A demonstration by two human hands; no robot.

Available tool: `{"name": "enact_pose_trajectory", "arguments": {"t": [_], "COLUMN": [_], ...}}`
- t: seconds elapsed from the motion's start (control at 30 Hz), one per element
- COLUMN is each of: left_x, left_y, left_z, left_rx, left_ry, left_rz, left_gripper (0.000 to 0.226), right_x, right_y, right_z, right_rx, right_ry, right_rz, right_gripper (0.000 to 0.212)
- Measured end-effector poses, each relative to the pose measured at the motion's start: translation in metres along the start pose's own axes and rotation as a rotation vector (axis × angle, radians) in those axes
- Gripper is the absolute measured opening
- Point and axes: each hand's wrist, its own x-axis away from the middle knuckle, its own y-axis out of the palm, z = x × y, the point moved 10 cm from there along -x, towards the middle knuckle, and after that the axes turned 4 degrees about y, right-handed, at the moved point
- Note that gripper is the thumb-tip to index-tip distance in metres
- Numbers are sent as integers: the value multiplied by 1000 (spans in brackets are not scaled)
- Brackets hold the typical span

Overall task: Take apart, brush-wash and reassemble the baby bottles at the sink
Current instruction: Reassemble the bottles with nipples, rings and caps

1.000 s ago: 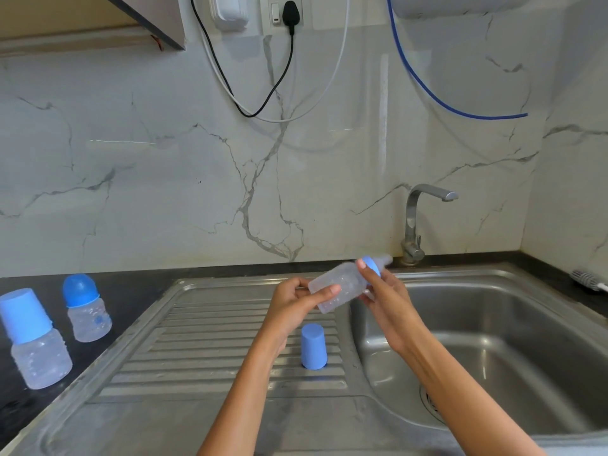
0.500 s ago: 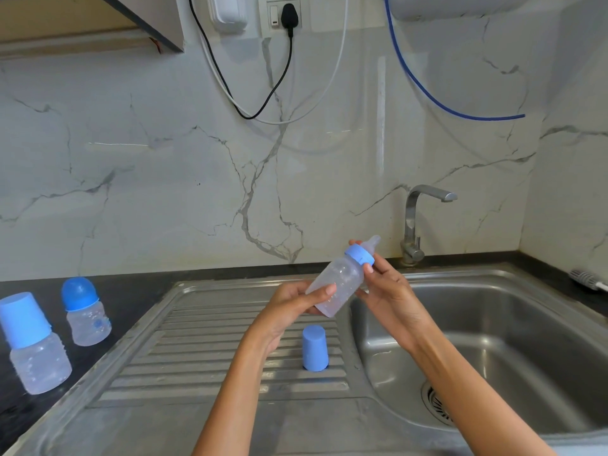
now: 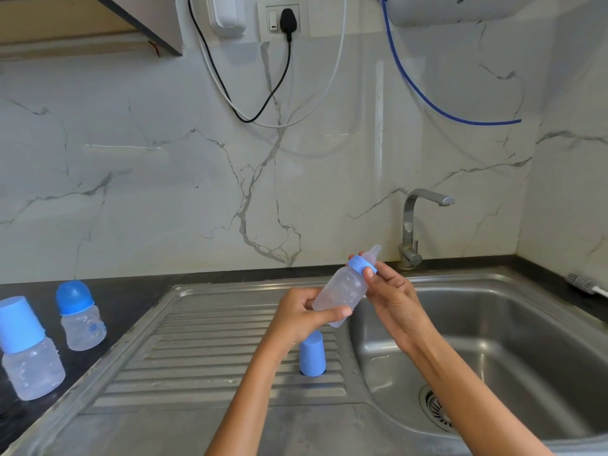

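Three bottles: the left hand [image 3: 297,312] grips one bottle [image 3: 345,291] above the sink [image 3: 493,291], the right hand [image 3: 390,296] pinches its blue collar [image 3: 361,265]; two capped bottles [image 3: 82,315] stand left of the sink, one loose cap [image 3: 312,354] on its drainboard.

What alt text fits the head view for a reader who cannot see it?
Two hands hold a clear baby bottle tilted over a steel sink: the left hand grips its base, the right hand its blue collar. A blue cap stands on the drainboard; two capped bottles wait at left.
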Motion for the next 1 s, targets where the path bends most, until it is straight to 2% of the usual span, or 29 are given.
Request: {"name": "enact_pose_trajectory", "arguments": {"t": [0.03, 0.13, 0.2, 0.23, 0.27, 0.33, 0.43, 0.67, 0.73, 0.83, 0.87, 1.0], "left_x": [-1, -2, -3, -3, -1, 5, 9, 4, 2, 2, 1, -2], "left_y": [-3, -7, -10, -10, -10, -8, -7, -3, -3, -7, -9, -18], "left_z": [-2, -4, -5, -6, -6, -1, 2, -4, -5, -4, -4, -6], "left_rx": [-71, -235, -249, -180, -79, 67, 132, 122, 104, 83, 72, -24], "left_ry": [-2, -3, -11, -18, -25, -44, -65, -103, -102, -86, -77, -49], "left_rz": [45, 114, 88, 42, -18, -119, -165, -107, -83, -46, -31, 49], "left_gripper": [51, 55, 55, 53, 50, 36, 27, 49, 47, 28, 31, 64], "right_x": [0, 2, 1, 0, 1, 2, 3, 3, 4, 5, 4, 2], "right_y": [-2, -4, 2, 7, 12, 21, 31, 17, 15, 11, 12, 15], "right_z": [2, 6, 10, 11, 11, 10, 10, 8, 11, 15, 17, 22], "right_rx": [13, 7, -33, -75, -118, -172, -188, -119, -117, -103, -109, -133], "right_ry": [-6, 7, 56, 86, 112, 140, 149, 81, 92, 109, 121, 164], "right_rz": [36, 98, 44, -13, -71, -185, -252, -58, -7, 78, 89, 90], "right_gripper": [78, 48, 39, 40, 45, 68, 86, 87, 77, 52, 48, 48]}}
